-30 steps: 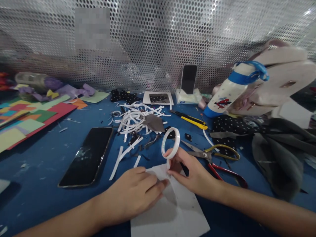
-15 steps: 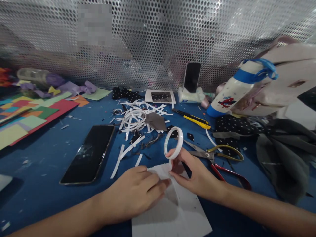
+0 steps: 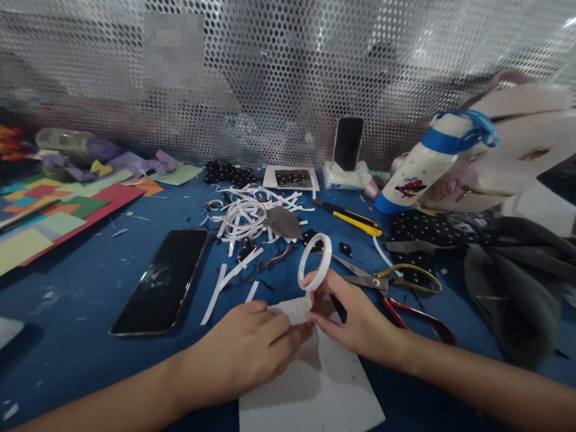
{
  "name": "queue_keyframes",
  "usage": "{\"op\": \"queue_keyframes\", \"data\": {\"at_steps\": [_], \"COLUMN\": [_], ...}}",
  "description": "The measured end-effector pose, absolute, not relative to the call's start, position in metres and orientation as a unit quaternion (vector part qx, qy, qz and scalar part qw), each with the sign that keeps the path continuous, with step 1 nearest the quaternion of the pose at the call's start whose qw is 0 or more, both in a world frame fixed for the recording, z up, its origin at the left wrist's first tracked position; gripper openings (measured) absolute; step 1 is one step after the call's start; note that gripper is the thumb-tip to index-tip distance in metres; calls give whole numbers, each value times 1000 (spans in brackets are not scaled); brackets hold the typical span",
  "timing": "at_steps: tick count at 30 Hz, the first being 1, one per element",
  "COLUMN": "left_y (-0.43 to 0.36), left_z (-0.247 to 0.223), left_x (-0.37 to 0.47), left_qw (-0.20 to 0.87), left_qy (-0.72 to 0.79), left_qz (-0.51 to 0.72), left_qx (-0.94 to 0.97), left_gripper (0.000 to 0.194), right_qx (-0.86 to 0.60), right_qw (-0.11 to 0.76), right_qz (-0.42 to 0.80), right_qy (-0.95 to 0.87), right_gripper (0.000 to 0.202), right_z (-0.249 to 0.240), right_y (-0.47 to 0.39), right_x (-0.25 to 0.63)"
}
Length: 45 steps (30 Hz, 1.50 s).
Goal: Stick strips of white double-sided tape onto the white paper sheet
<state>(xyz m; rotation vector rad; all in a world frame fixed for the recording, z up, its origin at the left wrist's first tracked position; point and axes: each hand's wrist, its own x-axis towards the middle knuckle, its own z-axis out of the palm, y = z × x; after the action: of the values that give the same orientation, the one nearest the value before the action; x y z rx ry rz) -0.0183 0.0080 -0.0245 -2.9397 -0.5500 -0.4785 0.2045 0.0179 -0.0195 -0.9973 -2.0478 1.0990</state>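
Note:
My right hand point(image 3: 351, 315) pinches a narrow white roll of double-sided tape point(image 3: 327, 264), held upright above a white sheet of paper point(image 3: 310, 390). A short length of tape seems to run down from the roll towards the fingertips. My left hand point(image 3: 256, 342) rests on the sheet's left part with curled fingers. Its fingertips reach close to the right thumb, and whatever lies under them is hidden. Behind the right hand lie scissors point(image 3: 378, 281) with one yellow and one red handle, blades spread.
White paper strips point(image 3: 243, 210) and dark scraps form a pile ahead. A black phone point(image 3: 162, 282) lies left, coloured papers point(image 3: 67, 210) farther left. A yellow cutter point(image 3: 348, 217), a bottle point(image 3: 418, 159), dark fabric point(image 3: 504, 294) and a propped phone point(image 3: 348, 144) stand or lie beyond.
The left fingertips have slid slightly right, towards the right thumb. The tape roll and right hand are almost where they were.

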Motion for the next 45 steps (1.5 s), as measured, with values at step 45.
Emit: {"op": "queue_keyframes", "data": {"at_steps": [45], "left_y": [5], "left_z": [-25], "left_x": [-14], "left_qw": [91], "left_qy": [-180], "left_qz": [-139], "left_qx": [-970], "left_gripper": [29], "right_qx": [-348], "right_qw": [336], "right_qz": [253], "right_qy": [-838], "right_gripper": [25], "right_z": [-12], "right_y": [14], "right_x": [213]}}
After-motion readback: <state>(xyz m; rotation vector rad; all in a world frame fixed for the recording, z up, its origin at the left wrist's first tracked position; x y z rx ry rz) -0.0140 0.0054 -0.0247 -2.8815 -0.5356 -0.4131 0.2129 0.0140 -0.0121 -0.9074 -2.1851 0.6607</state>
